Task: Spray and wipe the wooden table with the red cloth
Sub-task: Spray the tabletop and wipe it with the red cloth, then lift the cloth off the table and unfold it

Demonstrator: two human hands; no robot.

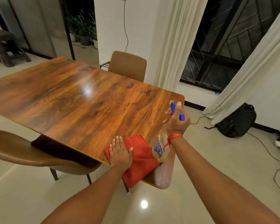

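The wooden table (81, 101) stretches away from me, its top glossy with a light reflection. A red cloth (142, 152) lies on its near right corner and hangs over the edge. My left hand (120, 151) rests flat on the cloth, fingers spread, pressing it down. My right hand (176, 120) grips a spray bottle (159, 147) by its blue trigger head, held above the table's right corner with the nozzle toward the tabletop. The bottle body is clear with yellowish liquid and a blue label.
A brown chair (128, 65) stands at the table's far side, another (23, 151) at the near left, a third (162, 177) under the cloth corner. A black backpack (238, 122) and cables (278, 160) lie on the floor to the right. White curtains (181, 42) hang behind.
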